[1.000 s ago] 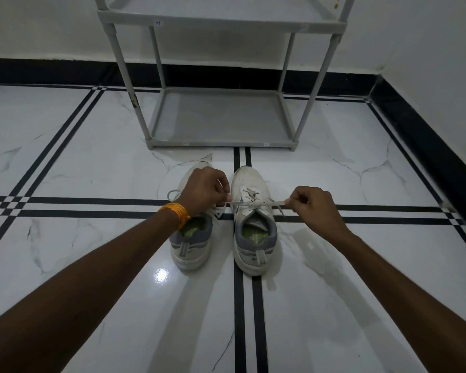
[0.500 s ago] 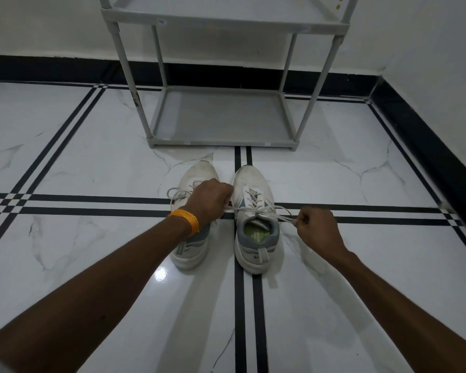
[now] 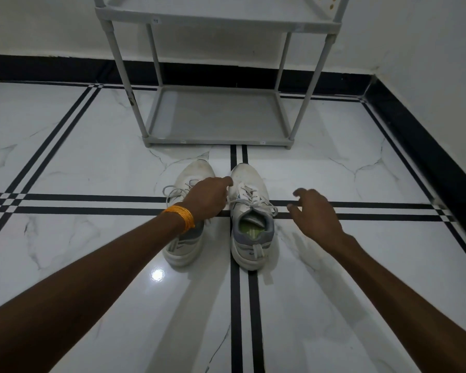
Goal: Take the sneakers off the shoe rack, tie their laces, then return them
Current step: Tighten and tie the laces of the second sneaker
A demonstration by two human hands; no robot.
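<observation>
Two white sneakers with grey heels stand side by side on the floor, toes toward the rack. The right sneaker (image 3: 249, 211) has its laces lying knotted over the tongue. The left sneaker (image 3: 186, 238) is partly hidden under my left hand (image 3: 207, 197), which hovers over its laces with fingers stretched toward the gap between the shoes; an orange band circles that wrist. My right hand (image 3: 314, 211) floats just right of the right sneaker, fingers spread, holding nothing. The grey shoe rack (image 3: 215, 142) stands behind the shoes with bare shelves.
White marble floor tiles (image 3: 92, 170) carry black stripe lines. A white wall with a black skirting (image 3: 428, 162) runs along the right side and behind the rack. A light glare spot shines on the floor near the left sneaker's heel.
Both hands have let go of the right sneaker's lace ends. My right hand opened and drew away to the right; my left hand opened and shifted over the left sneaker.
</observation>
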